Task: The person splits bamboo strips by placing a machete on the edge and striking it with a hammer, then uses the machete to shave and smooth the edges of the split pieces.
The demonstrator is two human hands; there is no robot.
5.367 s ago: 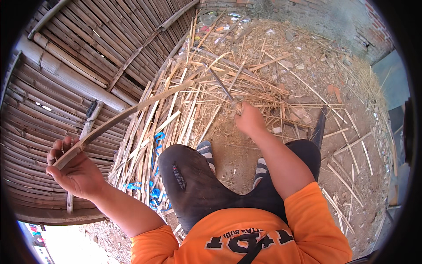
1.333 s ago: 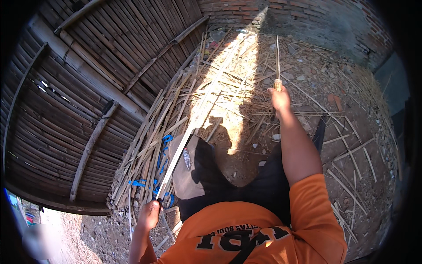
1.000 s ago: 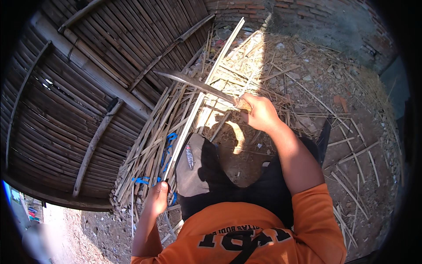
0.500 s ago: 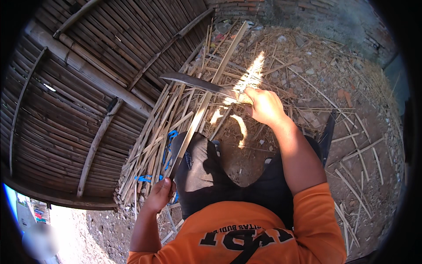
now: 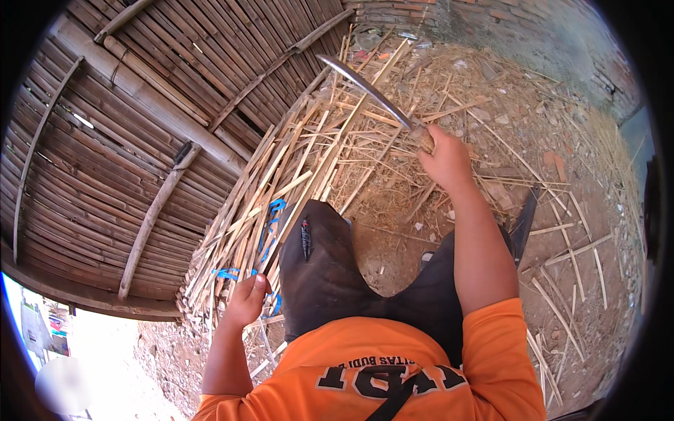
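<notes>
Bamboo wall (image 5: 126, 140) fills the far left, its slats bound by cross poles. Just right of it lies a bundle (image 5: 281, 189) of split strips, tied near its near end with blue cord (image 5: 228, 274). The left hand (image 5: 247, 300) is closed on the near end of one long strip (image 5: 319, 165), which runs up across the bundle toward the far side. Half a second ago that hand sat a little farther left and the blade lay flat against the strip; now the right hand (image 5: 444, 160), fisted round the handle, has lifted the knife (image 5: 368, 90) clear, blade pointing up and left. I judge a cutting stroke is being wound up again. Right of the dark knees, loose offcuts (image 5: 562, 281) scatter over dirt ground (image 5: 505, 140).
</notes>
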